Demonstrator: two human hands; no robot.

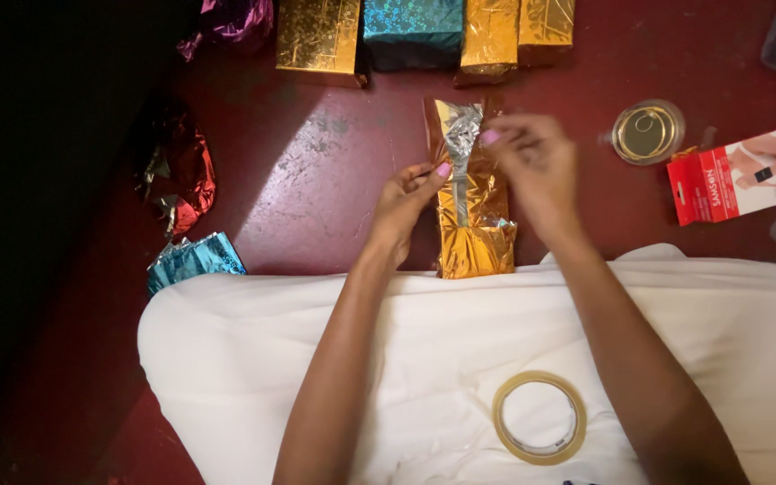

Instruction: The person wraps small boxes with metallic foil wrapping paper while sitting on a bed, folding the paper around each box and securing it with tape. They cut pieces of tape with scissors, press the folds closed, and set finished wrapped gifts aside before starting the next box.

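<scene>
A small box half wrapped in shiny gold foil paper [475, 235] lies on the dark red floor in front of me, its silver inner side showing along a folded seam. My left hand [403, 208] pinches the paper at the left of the seam. My right hand [532, 162] grips the upper right flap of the same paper. A roll of clear tape [539, 418] rests on the white cloth over my lap.
Wrapped boxes in gold [319, 38] and teal [412, 30] line the far edge. Crumpled red foil [180, 171] and teal foil [192, 260] lie at left. A round tin [647, 131] and a red card packet [735, 175] sit at right.
</scene>
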